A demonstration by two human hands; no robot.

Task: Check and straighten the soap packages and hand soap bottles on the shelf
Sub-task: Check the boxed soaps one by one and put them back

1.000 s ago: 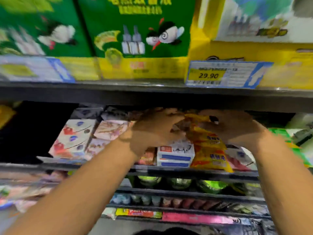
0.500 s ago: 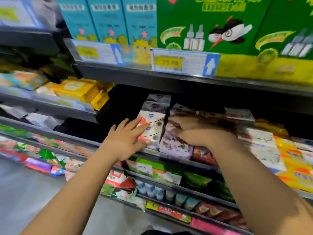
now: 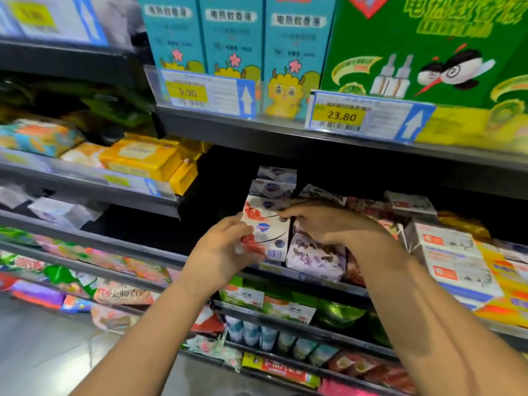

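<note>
Left grip (image 3: 223,250) clasps the lower left edge of the soap pack (image 3: 268,228), thumb over its face; right grip (image 3: 323,224) pinches the pack's top right edge. That pack stands tilted at the front lip of the shelf (image 3: 128,243), leftmost in its row, touching a purple pack (image 3: 314,257) on its right. Dark open shelf room lies to its left; stacked packs (image 3: 275,181) sit close behind it
</note>
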